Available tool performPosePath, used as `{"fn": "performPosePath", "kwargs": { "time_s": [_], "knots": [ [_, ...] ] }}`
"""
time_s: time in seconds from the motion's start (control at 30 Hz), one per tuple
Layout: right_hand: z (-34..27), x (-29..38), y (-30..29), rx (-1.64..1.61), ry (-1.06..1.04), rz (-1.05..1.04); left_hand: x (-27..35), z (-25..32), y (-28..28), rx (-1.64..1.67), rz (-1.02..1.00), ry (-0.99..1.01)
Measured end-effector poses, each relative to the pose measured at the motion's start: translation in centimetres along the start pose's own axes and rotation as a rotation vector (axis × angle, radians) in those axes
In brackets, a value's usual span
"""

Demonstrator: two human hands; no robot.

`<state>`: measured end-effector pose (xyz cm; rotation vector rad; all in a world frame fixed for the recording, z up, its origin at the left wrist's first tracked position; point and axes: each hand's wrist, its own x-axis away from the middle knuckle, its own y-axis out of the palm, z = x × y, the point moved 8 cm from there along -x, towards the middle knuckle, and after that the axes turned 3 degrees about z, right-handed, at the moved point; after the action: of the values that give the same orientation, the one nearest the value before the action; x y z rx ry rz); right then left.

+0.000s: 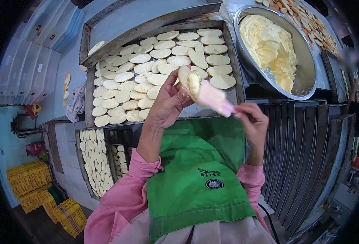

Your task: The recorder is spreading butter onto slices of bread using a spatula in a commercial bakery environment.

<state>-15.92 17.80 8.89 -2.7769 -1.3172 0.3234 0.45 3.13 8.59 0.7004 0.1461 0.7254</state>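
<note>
Between the thumb and fingers of my left hand [170, 103] is an oval bread slice [184, 76], tilted up, with a dab of pale yellow cream [194, 83] on its face. My right hand [252, 117] grips the handle of a pink spatula [214, 99]. The spatula's blurred blade touches the cream on the slice. Beneath both hands lies a metal baking tray [240, 91] holding rows of cream-coated oval slices [143, 87]. A steel bowl [308, 73] with a large mound of cream [267, 45] stands at the tray's right.
Another metal tray [155, 29] overlaps the far edge. Uncoated slices [307, 21] are heaped at the upper right. Stacked trays [301, 152] stand low on the right; a filled tray [95, 161] sits lower left. A cloth [77, 102], plastic bins [30, 67] and yellow crates [30, 180] are left.
</note>
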Motion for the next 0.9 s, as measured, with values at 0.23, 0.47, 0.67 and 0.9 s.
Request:
{"fn": "performPosePath", "kwargs": {
  "time_s": [0.23, 0.47, 0.67, 0.9],
  "knots": [
    [2.3, 0.5, 0.1, -0.027, -0.016, 0.007, -0.1, -0.9, -1.4, 0.028, 0.114, -0.048],
    [2.1, 0.1, 2.0, -0.065, -0.048, 0.145, 0.7, -2.7, 1.1, -0.053, -0.027, -0.177],
    [2.2, -0.5, 1.3, 0.032, 0.005, 0.251, 1.7, -2.9, 0.0, -0.032, -0.058, -0.223],
    [4.6, 1.1, -1.2, -0.145, 0.123, 0.31, 2.7, 4.0, -6.4, -0.421, 0.251, 0.096]
  ]
}}
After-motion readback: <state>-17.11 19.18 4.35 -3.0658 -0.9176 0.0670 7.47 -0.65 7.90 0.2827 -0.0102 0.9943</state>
